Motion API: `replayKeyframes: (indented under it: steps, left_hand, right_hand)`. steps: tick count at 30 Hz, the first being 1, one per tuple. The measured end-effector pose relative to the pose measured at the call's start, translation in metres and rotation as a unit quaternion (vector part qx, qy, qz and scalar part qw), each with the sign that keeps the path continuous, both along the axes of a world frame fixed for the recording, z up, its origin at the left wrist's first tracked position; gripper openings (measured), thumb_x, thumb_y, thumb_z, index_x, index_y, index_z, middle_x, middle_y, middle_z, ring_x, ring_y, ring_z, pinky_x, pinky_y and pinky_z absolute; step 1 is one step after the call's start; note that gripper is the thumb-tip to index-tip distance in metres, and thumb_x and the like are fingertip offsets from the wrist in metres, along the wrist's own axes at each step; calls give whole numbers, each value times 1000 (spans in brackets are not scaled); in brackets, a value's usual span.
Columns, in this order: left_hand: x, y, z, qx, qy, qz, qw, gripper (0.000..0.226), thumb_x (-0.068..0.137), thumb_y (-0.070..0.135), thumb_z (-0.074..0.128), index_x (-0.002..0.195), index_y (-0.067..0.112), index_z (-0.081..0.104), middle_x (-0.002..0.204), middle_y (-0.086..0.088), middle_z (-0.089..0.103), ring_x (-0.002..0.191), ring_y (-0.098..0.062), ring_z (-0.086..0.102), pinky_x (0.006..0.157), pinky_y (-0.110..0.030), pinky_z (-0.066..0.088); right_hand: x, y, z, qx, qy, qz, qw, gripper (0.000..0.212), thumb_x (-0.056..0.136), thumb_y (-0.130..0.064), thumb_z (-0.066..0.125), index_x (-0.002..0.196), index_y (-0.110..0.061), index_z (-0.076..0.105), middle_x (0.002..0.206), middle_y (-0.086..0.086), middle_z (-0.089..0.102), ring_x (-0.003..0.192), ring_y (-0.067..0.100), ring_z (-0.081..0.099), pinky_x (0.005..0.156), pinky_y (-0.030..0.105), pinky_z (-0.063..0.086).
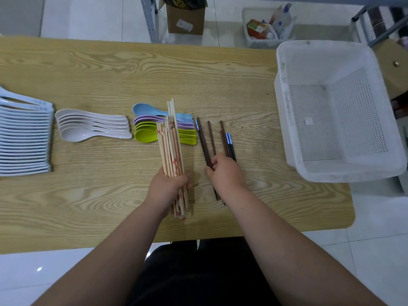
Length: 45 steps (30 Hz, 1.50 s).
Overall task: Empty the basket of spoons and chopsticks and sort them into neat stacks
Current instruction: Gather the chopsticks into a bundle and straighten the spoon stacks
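Left hand (167,186) grips pale wooden chopstick bundle (171,151); right hand (225,173), just beside, pinches dark brown chopsticks (204,144). White perforated plastic basket (284,120) overhangs the table edge, right of it; bare wood between.

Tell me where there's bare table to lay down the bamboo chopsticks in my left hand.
Bare: the far half of the table, beyond the white spoons and coloured spoons; the near strip left of your left hand; the gap between the dark chopsticks and the basket. Crowded: the middle row of spoons.
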<state>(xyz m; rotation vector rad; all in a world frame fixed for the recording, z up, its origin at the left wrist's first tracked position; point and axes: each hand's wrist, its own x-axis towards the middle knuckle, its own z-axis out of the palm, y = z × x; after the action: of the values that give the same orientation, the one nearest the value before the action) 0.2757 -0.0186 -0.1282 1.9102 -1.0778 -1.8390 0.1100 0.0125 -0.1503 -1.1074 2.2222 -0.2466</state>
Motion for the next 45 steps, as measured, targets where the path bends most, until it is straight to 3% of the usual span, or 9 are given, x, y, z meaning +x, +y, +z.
replayKeyframes:
  steps: [7,12,17,21,25,30,36,41,45]
  left_hand:
    - [4,1,1,-3,9,7,1000,32,68,14,71,100,13,65,76,-5,75,82,-30,74,82,-54,60]
    - [2,0,1,-5,8,-14,1000,33,67,18,71,99,15,65,78,-6,75,83,-29,74,81,-49,61]
    - [-8,0,0,-2,8,-29,1000,31,63,22,72,92,14,65,83,-12,74,84,-32,72,78,-47,60]
    - [-22,1,-5,2,19,-18,1000,21,80,12,75,99,12,66,80,-6,71,65,-12,70,59,-29,54]
    - [-31,1,-7,1,14,-25,1000,24,81,9,74,104,13,67,86,-7,72,63,-11,70,59,-28,52]
    - [-28,0,-6,-15,-12,-26,999,24,78,6,72,100,11,64,74,-5,70,61,-14,69,55,-28,53]
    - [-23,2,-9,-20,-25,5,999,23,76,3,71,98,3,66,70,-7,70,60,-16,70,57,-32,56]
    - [-24,4,-13,-18,-48,-5,999,26,70,8,75,95,7,68,73,-6,73,70,-24,72,66,-42,60]
    - [-36,4,-15,-29,-105,-60,992,35,75,18,76,106,12,64,89,-5,71,82,-24,69,66,-32,53]
  right_hand:
    - [11,-10,5,49,5,10,999,20,91,-28,64,104,-12,65,100,7,68,94,29,64,66,30,42]
    - [-8,11,23,-24,-60,-78,995,20,84,-27,75,101,-17,73,94,-2,73,89,16,67,75,26,49]
    - [-52,37,31,-41,-45,-143,988,7,89,-30,71,94,-26,70,90,-12,68,84,8,64,64,20,42]
    - [-69,48,18,17,-37,-138,990,9,90,-29,69,98,-24,70,88,-13,66,83,10,64,66,25,45]
    - [-66,57,15,13,-38,-130,991,10,92,-28,69,100,-23,70,80,-18,60,77,6,61,59,19,40]
    - [-38,47,24,-40,-24,-30,998,17,92,-29,68,108,-25,66,86,-14,60,83,11,60,74,33,53]
    - [-7,19,12,7,-29,38,999,14,91,-27,65,95,-23,52,89,-1,63,83,23,60,67,35,49]
    - [-12,19,9,33,-18,44,998,12,93,-29,63,97,-20,57,92,0,59,91,26,62,66,29,37]
    - [-27,39,11,-5,55,18,998,48,88,-44,70,126,-20,55,122,4,49,114,24,50,90,34,44]
